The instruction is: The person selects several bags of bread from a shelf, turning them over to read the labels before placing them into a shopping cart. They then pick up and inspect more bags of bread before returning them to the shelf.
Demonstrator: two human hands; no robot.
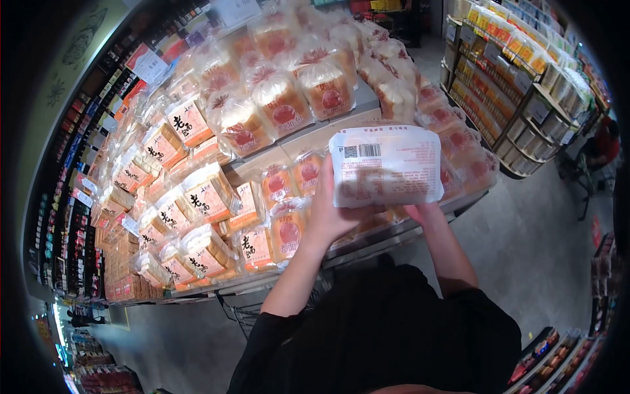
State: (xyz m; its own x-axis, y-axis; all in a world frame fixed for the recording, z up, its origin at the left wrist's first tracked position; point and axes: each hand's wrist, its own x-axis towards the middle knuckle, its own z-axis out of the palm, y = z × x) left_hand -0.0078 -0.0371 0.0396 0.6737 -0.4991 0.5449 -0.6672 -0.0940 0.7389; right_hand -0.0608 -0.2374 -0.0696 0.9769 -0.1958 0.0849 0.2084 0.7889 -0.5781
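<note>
A bread package [387,167] in a clear-and-white wrapper is held up in front of me, its side with the barcode and red print facing my eyes. My left hand [331,210] grips its left edge, with the thumb along the side and the fingers underneath. Under the lower right part is my right hand [425,213], closed on the package, most of its fingers hidden behind it. Just beyond lies a stepped display of bagged loaves [283,108] with round red labels. Packs of sliced bread [207,200] with orange labels and black characters are to the left.
Price cards [147,65] stand on the display's back left. At the right is a wire rack [505,85] of packaged goods, with grey floor [525,236] before it. A shopping cart [239,312] is partly visible below the display edge. Shelves of bottles [62,217] line the far left.
</note>
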